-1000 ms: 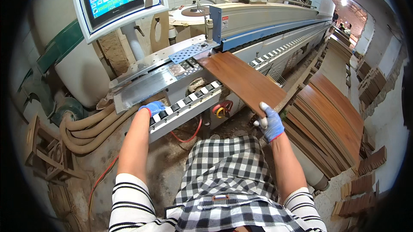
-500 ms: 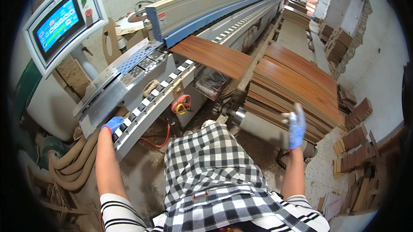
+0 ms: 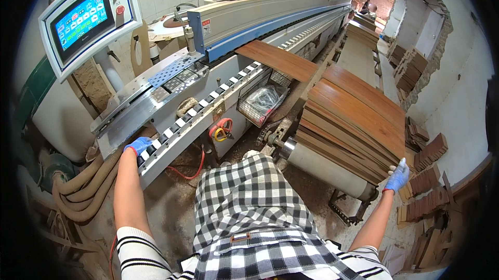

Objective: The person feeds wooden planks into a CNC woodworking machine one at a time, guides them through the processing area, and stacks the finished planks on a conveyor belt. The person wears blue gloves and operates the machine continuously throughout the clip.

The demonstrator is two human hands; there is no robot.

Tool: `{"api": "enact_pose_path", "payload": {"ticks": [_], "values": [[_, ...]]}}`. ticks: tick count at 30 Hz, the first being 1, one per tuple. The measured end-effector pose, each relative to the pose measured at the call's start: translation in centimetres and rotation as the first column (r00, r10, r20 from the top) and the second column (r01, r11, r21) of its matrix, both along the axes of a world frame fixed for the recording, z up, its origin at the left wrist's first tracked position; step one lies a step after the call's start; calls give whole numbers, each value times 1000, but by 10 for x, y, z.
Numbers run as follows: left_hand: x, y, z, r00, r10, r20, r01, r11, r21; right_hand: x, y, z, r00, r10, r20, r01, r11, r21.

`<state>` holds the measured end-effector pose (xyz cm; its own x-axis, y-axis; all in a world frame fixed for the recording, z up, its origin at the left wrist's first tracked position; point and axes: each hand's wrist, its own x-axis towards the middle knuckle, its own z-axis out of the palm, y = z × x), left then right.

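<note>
- A dusty workshop: a long edge-finishing machine (image 3: 270, 17) runs from centre-left to the upper right of the frame, its touch screen (image 3: 83, 17) at upper left.
- One brown board (image 3: 278, 59) lies flat on the checkered feed track (image 3: 202, 106), upper centre, so the conveyor can carry it.
- The left hand (image 3: 138, 145), blue-gloved, rests on the track's near end at lower left, fingers curled over its edge as if for steadying.
- The right hand (image 3: 397, 176), at lower right, touches the near corner of the board stack (image 3: 353, 119) on its roller stand, fingers loosely spread, gripping nothing that I can see.

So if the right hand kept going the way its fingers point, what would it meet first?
The right hand is raised, fingers up at the near corner of the board stack. Going straight on, it would likely meet the edge of the top boards first, though depth is hard to judge here.
</note>
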<state>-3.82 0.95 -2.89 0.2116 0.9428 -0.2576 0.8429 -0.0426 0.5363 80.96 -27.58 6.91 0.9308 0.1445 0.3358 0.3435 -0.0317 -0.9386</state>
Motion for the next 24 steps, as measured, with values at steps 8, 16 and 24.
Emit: {"api": "enact_pose_path", "payload": {"ticks": [8, 16, 24], "values": [[10, -7, 11, 1000, 13, -18, -13, 1000, 10, -11, 14, 18, 998, 0, -58, 11, 981, 193], [11, -5, 7, 997, 48, 54, -46, 998, -48, 20, 16, -5, 996, -55, -68, 68, 977, 202], [-1, -1, -2, 993, 97, 65, -89, 989, -117, 45, -20, -22, 829, 387, -403, -161, 856, 492]]}}
